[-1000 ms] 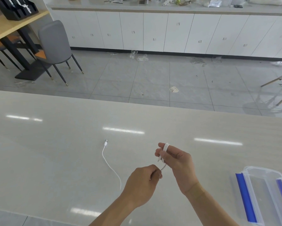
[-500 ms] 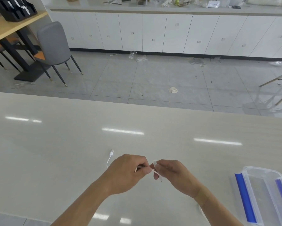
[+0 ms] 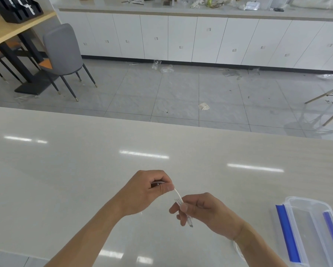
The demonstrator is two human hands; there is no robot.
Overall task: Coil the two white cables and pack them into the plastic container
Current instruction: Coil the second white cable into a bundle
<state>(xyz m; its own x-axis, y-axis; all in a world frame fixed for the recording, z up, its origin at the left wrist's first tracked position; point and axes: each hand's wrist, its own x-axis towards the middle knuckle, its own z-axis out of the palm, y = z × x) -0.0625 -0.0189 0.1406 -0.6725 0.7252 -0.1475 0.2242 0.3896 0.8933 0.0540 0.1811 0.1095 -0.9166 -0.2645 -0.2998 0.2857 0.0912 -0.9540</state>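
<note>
Both hands [image 3: 148,191] [image 3: 206,211] pinched shut, close together

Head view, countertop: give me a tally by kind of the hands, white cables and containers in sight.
Hands: 2, left hand and right hand
White cables: 2, the held white cable pinched by both hands, and a white loop mostly hidden under the right forearm, apparently the second cable
Plastic containers: 1, the plastic container
Total: 5

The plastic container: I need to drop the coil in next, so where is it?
In the head view, the plastic container sits on the table at the lower right edge, just right of the right hand.
</note>
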